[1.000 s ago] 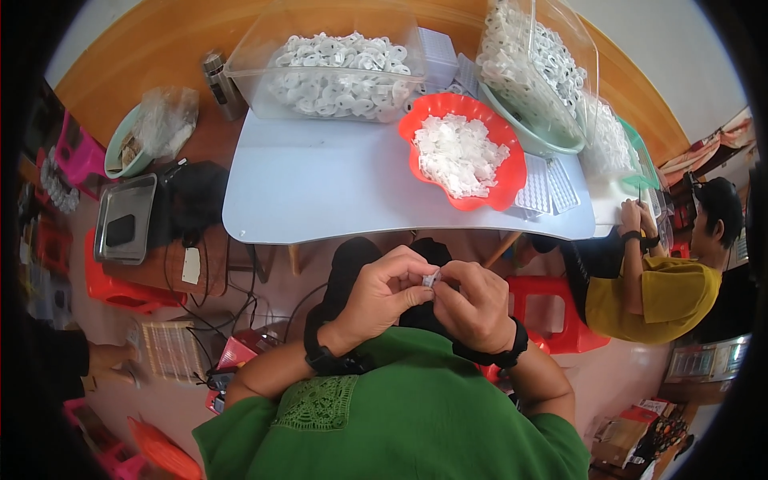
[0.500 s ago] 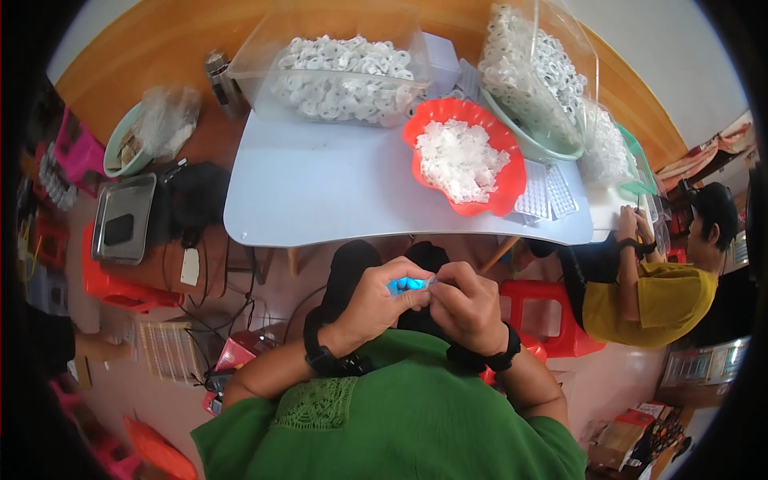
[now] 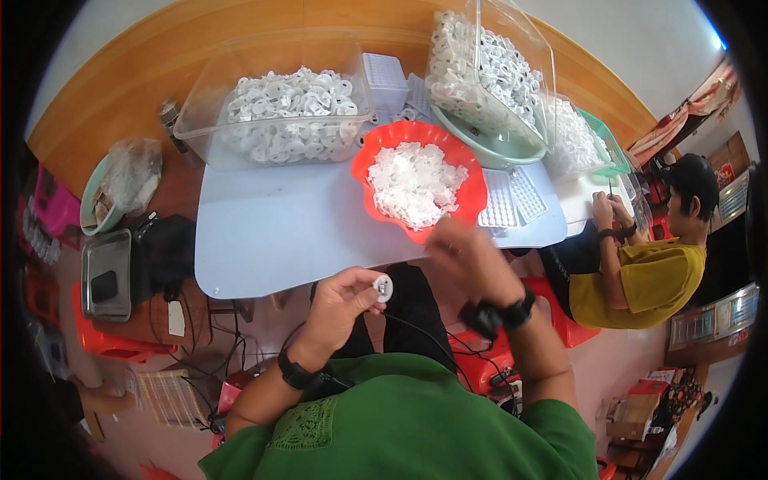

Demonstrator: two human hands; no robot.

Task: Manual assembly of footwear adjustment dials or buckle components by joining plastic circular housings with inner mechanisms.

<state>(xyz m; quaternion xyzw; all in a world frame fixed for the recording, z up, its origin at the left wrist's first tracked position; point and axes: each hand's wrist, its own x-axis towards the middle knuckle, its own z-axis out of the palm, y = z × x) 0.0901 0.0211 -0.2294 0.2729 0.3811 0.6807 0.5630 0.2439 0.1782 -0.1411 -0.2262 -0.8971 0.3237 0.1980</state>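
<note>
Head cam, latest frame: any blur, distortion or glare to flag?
Head view: right hand motion-blurred, fingertips unreadable; head view: left hand and the white round part it holds are clearer; head view: corners black, wooden panel edge arcs, consistent with fisheye; head view: bright bluish streak near upper-right rim, source unclear.

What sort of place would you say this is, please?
Probably a small, informal workshop, perhaps in a home: a clear bin of round white parts, a red bowl of small white pieces, and a co-worker nearby.
</note>
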